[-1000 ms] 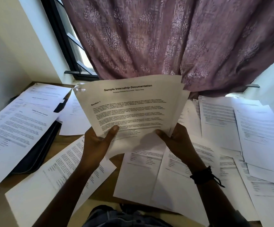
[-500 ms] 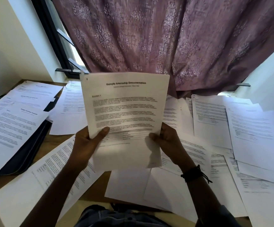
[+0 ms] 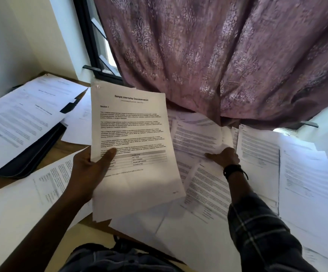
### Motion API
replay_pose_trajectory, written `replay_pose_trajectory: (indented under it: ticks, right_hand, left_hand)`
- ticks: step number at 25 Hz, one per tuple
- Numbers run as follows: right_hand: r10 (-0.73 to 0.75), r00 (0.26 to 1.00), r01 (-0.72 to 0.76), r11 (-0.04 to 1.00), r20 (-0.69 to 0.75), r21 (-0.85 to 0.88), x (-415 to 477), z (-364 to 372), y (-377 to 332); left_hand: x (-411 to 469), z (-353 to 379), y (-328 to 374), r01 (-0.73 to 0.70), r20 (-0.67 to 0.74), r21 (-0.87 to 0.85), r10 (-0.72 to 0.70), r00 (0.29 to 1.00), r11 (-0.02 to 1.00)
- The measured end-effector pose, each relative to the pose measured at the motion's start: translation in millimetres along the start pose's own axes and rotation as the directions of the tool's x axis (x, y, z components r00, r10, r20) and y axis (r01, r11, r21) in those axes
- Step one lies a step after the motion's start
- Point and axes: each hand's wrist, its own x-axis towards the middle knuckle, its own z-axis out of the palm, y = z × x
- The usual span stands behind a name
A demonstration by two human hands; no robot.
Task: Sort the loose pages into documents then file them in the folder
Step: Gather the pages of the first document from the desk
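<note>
Wooden table point(image 3: 72, 151) under loose pages point(image 3: 198, 138)

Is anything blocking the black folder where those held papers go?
Yes, loose pages lie on the black folder, covering most of it; they'd likely need moving before the left hand files its stack.

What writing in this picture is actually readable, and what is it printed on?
"Sample Internship Documentation": heading of the top page held by the left hand.
"Section 1": just under that heading.
That page's paragraphs and table: too blurred.
The loose pages on the table: too small, blurred.
</note>
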Motion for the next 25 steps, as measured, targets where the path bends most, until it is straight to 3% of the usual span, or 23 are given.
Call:
replay_pose_trajectory:
  ticks: [3, 5, 8, 10, 12, 15, 17, 20, 25]
  right_hand:
    - [-0.080, 0.996, 0.077, 0.995, 0.031, 0.065, 7, -1, -8]
    - [-0.216, 0.976, 0.218, 0.974, -0.029, 0.057, 1, -3, -16]
    - [-0.475, 0.858, 0.498, 0.862, -0.193, 0.093, -20, -6, -25]
    - [-0.570, 0.789, 0.600, 0.795, -0.229, 0.088, -24, -8, -30]
    - [-0.630, 0.756, 0.643, 0.765, -0.178, 0.023, -25, -10, -35]
    - [-0.687, 0.713, 0.658, 0.725, -0.143, -0.204, -28, -15, -43]
    - [-0.776, 0.600, 0.707, 0.629, -0.197, -0.323, -37, -18, -45]
    - [-0.844, 0.423, 0.810, 0.515, -0.330, -0.280, -63, -32, -57]
    - [-0.773, 0.298, 0.894, 0.432, -0.560, -0.122, -113, -54, -80]
  left_hand:
    - [-11, -3, 2, 0.022, -0.040, -0.025, -0.023, 0.999, 0.999]
    - [-20, -4, 3, 0.034, -0.054, -0.084, -0.039, 0.998, 0.996]
    - [-30, -7, -1, 0.054, -0.105, -0.123, -0.067, 0.992, 0.991]
    - [-35, -12, -5, 0.059, -0.137, -0.119, -0.076, 0.988, 0.991]
    - [-36, -15, -5, 0.058, -0.145, -0.120, -0.075, 0.987, 0.991]
    - [-35, -19, -3, 0.054, -0.128, -0.153, -0.074, 0.989, 0.987]
    - [-32, -23, 1, 0.058, -0.115, -0.158, -0.077, 0.990, 0.986]
    - [-26, -27, 9, 0.050, -0.086, -0.208, -0.069, 0.994, 0.977]
    - [-14, -25, 21, 0.067, -0.037, -0.302, -0.082, 0.996, 0.951]
